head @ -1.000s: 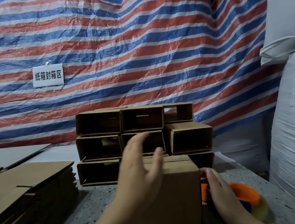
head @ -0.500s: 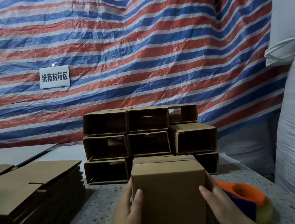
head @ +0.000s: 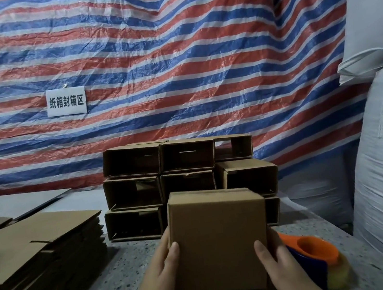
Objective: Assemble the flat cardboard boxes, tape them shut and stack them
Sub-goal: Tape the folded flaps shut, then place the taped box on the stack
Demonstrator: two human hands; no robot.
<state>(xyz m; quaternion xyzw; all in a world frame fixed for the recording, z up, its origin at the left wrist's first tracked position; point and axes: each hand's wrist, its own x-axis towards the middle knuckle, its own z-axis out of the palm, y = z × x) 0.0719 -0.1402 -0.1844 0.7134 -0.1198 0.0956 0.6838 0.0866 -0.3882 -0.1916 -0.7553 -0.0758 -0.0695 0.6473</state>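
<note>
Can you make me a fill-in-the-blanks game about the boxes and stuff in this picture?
1. The left hand and the right hand hold one cardboard box between ____ hands.
2. The pile of flat cardboard lies on the person's ____ side.
3. The tape dispenser beside the right hand has an ____ top.
4. The wall of stacked boxes stands ____ the held box.

Missing words: both; left; orange; behind

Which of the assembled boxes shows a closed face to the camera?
The box held between both hands; those stacked behind it all show open ends.
</note>
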